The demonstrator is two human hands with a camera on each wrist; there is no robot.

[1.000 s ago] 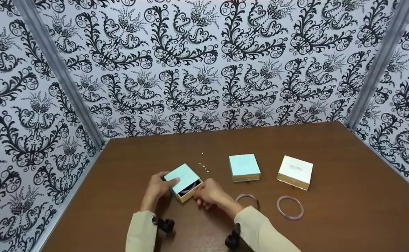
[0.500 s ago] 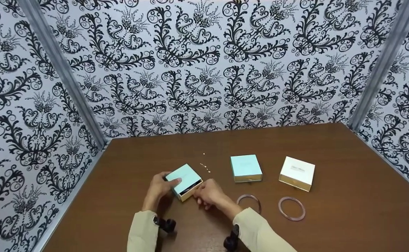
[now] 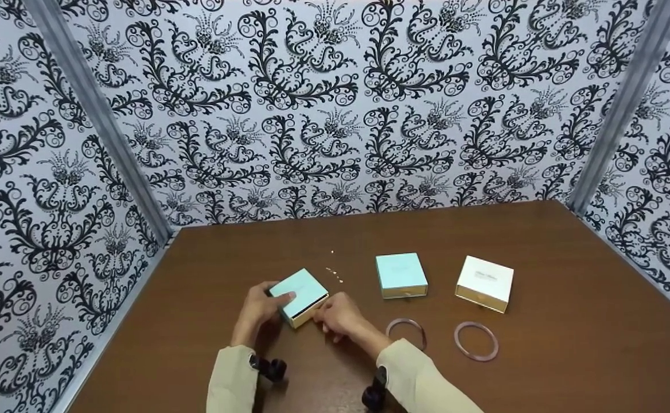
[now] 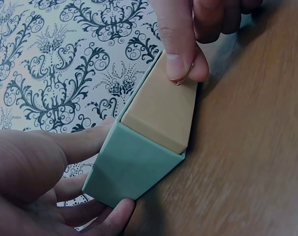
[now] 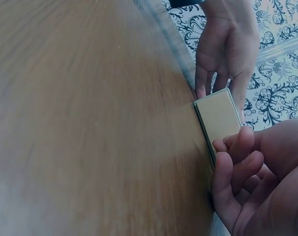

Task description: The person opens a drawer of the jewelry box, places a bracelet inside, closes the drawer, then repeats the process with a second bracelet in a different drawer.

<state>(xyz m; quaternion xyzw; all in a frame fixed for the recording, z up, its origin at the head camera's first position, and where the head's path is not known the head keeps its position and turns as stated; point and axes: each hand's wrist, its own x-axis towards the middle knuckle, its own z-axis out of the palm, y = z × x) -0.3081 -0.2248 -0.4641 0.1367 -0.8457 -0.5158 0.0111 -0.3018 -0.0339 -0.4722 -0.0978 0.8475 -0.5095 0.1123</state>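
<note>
A pale teal drawer-style gift box [image 3: 298,289] sits turned at an angle on the table, its sleeve around a tan drawer [image 4: 159,108]. My left hand [image 3: 260,304] grips the sleeve from the left, thumb on top and other fingers along the side. At the drawer's front, my right hand [image 3: 339,315] pinches a tiny pull [image 4: 178,83] between thumb and index finger, its other fingers curled. Only a thin dark gap shows between the sleeve's top and the drawer front. The drawer's contents are hidden.
To the right stand a second teal box [image 3: 401,272] and a white box [image 3: 486,281], both with gold fronts. Two purplish bangles lie nearer: one bangle [image 3: 405,320] beside my right forearm, another bangle [image 3: 457,338] farther right. Small white bits [image 3: 334,273] lie behind the held box.
The drawer has slid into the teal sleeve, hiding the dark ring-shaped item seen inside earlier. My right hand has moved slightly left with it; my left hand keeps its grip.
</note>
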